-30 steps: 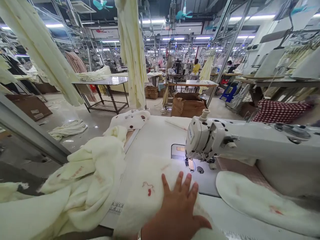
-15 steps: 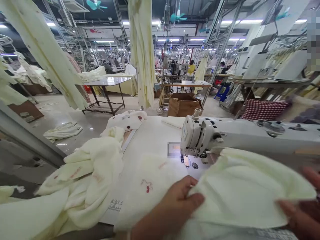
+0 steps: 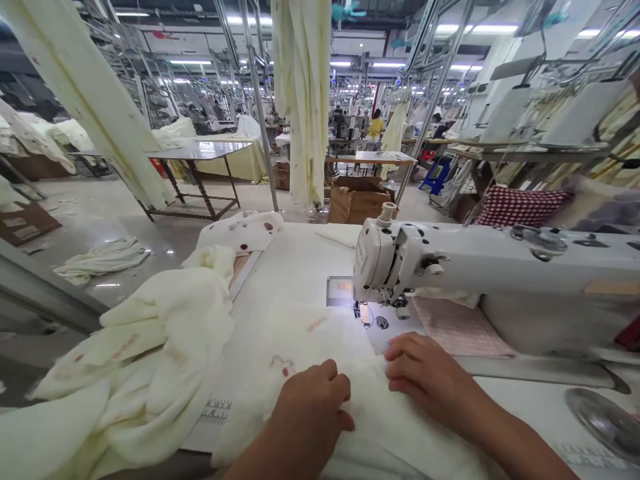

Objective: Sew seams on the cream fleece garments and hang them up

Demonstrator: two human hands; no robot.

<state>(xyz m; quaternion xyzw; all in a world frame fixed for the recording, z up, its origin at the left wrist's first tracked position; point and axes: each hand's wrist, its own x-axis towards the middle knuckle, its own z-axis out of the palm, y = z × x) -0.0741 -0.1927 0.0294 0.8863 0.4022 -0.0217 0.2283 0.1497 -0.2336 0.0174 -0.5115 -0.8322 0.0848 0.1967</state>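
Pale cream fabric (image 3: pixel 300 333) with a small red print lies on the white sewing table, in front of the needle area of a white sewing machine (image 3: pixel 385 260). My left hand (image 3: pixel 315 407) is closed on this fabric, its fingers bent and the thumb pointing right. To the right of it, my right hand (image 3: pixel 425 373) rests on the fabric near its right edge, fingers stretched leftward and lying low; its thumb is hidden. Both hands are just in front of the lit presser foot (image 3: pixel 364 312).
A heap of cream fabric (image 3: pixel 165 353) covers the table's left side, with a spotted cloth (image 3: pixel 240 233) behind it. A pink checked cloth (image 3: pixel 460 327) lies under the machine arm. Long cream strips (image 3: pixel 300 100) hang ahead. A cardboard box (image 3: pixel 357 200) stands beyond the table.
The raised piece of fabric has come down flat. My right hand has moved left from the far right edge, closer to my left hand, which has shifted left and slightly down.
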